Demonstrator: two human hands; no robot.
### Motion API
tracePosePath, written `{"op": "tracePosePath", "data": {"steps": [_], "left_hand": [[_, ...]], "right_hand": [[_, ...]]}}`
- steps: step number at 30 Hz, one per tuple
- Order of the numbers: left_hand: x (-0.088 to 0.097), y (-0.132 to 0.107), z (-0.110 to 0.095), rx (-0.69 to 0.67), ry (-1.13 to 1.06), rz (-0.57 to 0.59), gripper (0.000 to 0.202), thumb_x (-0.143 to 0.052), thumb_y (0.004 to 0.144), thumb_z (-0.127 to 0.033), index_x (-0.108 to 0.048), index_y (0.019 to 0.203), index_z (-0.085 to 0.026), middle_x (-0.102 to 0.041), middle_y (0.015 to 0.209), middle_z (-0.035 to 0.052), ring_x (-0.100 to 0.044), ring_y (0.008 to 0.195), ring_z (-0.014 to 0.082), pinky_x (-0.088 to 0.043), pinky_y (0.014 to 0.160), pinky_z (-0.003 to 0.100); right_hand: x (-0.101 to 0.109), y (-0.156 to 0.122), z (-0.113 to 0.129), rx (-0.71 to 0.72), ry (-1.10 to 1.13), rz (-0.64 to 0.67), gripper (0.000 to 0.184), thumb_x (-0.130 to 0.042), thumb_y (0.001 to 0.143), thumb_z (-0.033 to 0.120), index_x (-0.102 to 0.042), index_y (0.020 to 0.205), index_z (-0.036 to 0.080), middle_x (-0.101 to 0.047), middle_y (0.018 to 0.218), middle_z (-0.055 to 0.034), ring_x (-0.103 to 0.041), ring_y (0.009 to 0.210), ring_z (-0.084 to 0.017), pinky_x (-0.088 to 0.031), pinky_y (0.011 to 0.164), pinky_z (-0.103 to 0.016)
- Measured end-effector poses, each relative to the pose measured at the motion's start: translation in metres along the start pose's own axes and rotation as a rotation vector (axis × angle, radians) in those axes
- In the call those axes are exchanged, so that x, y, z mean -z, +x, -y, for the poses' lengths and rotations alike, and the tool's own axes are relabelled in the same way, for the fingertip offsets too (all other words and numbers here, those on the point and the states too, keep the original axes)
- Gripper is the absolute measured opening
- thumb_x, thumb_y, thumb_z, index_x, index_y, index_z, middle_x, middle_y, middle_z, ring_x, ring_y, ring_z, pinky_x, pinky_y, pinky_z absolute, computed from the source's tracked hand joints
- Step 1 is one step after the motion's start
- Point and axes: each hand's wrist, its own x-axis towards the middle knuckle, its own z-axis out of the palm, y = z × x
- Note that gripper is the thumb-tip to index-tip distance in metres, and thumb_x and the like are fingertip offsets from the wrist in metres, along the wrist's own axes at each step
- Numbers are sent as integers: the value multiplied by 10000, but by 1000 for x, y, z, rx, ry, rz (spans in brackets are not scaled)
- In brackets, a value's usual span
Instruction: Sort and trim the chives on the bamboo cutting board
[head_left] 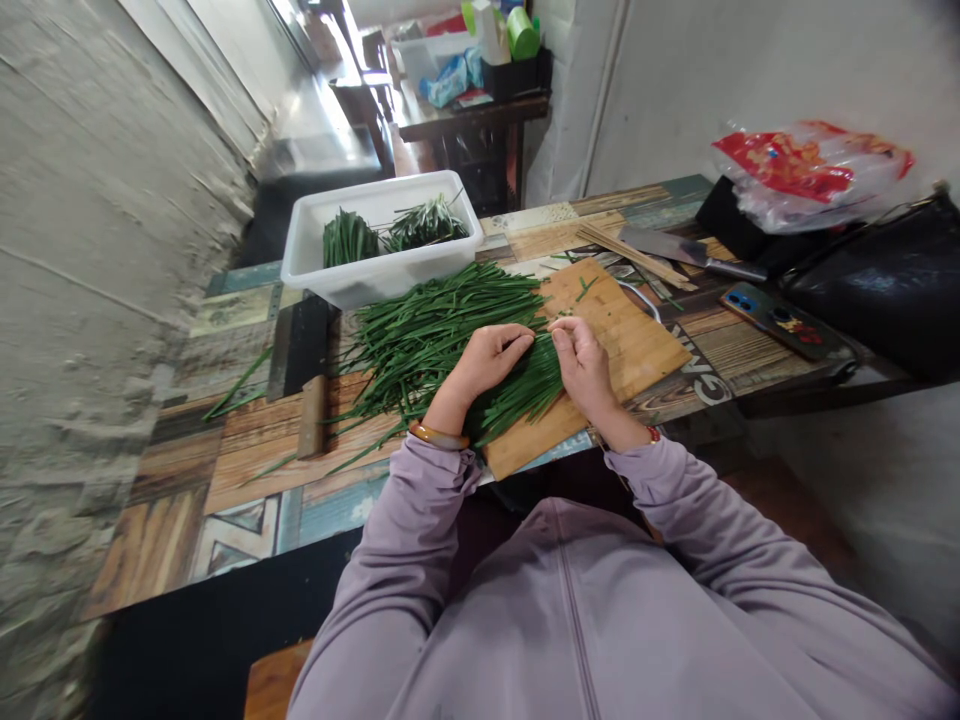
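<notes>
Left hand [487, 362], fingers curled, grips one bundle of long flat green chive leaves [525, 392] on one rectangular wooden cutting board [626, 335], counter [247, 455] centre; right hand [583, 368] curled alongside, grasp unclear. Two steel cleavers [300, 345].

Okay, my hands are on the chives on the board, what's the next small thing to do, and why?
Probably press the chives together into one tight, even bundle. Both the left hand and right hand lie on them over the cutting board, but the stalks fan out loosely to the left, and the cleaver lies untouched beside them.
</notes>
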Motion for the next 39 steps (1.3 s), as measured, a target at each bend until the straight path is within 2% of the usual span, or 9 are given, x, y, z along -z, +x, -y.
{"op": "tracePosePath", "data": {"steps": [7,11,14,19,27,32,39], "left_hand": [[-2,0,-1,4,-6,-30,233,-545,914,-266,-710,801,-146,-687,779,13,-608,752,147,-464,735,244],[-2,1,-3,11,-30,-13,212,-569,898,-252,-708,781,-142,-681,755,9,-602,729,139,-467,735,240],[-3,0,-2,9,-32,-1,213,-568,904,-252,-731,821,-141,-714,789,19,-629,752,150,-479,748,246],[-1,0,2,-7,12,18,272,-533,948,-284,-768,965,-147,-774,954,52,-692,882,179,-516,830,262],[-3,-1,5,-82,121,2,229,-586,932,-256,-783,1002,-163,-780,963,76,-715,891,191,-534,839,281],[-5,-1,5,-79,90,-8,250,-557,940,-266,-777,938,-147,-764,882,54,-694,815,174,-509,779,262],[-4,-1,2,-63,78,-4,261,-546,925,-265,-754,837,-134,-710,778,33,-629,723,148,-462,707,249]], "right_hand": [[-2,1,0,-20,37,23,471,-400,963,652,-571,1031,218,-679,818,-43,-633,714,-197,-463,666,-309],[-5,2,-4,6,-19,30,454,-399,969,631,-587,970,219,-702,811,-59,-658,745,-218,-470,687,-317],[-7,3,-7,29,-72,11,417,-381,984,576,-593,945,219,-705,807,-63,-663,749,-223,-469,699,-318],[-7,2,-10,59,-85,-4,388,-373,991,535,-590,947,216,-712,814,-62,-665,743,-224,-470,694,-317],[-8,3,-11,60,-82,-22,392,-381,993,541,-595,948,216,-715,820,-63,-663,741,-221,-457,679,-315],[-8,2,-8,50,-56,-13,399,-390,996,549,-594,983,206,-705,823,-58,-649,718,-207,-441,658,-309],[-4,0,-1,27,23,43,382,-440,990,528,-591,1110,198,-604,662,16,-570,580,-172,-413,604,-298]]}}
